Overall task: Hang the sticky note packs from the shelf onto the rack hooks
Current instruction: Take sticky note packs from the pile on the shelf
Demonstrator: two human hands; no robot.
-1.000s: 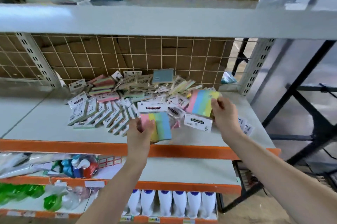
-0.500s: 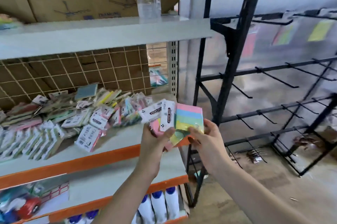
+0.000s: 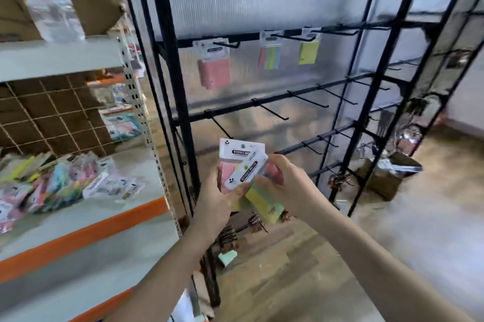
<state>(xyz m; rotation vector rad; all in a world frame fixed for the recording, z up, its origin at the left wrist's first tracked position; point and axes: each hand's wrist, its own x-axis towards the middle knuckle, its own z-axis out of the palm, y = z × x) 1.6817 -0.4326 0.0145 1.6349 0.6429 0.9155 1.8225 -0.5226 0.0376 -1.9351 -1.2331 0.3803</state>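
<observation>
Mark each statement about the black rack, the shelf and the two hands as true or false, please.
1. Three packs hang on the top row of the black metal rack. True: a pink pack, a multicolour pack and a yellow pack.
2. The hooks of the second row carry packs. False: they are bare.
3. Both the left hand and the right hand hold the sticky note packs in hand. True.
4. The grey shelf with orange edge has no packs left. False: a pile of packs lies on it.
</observation>
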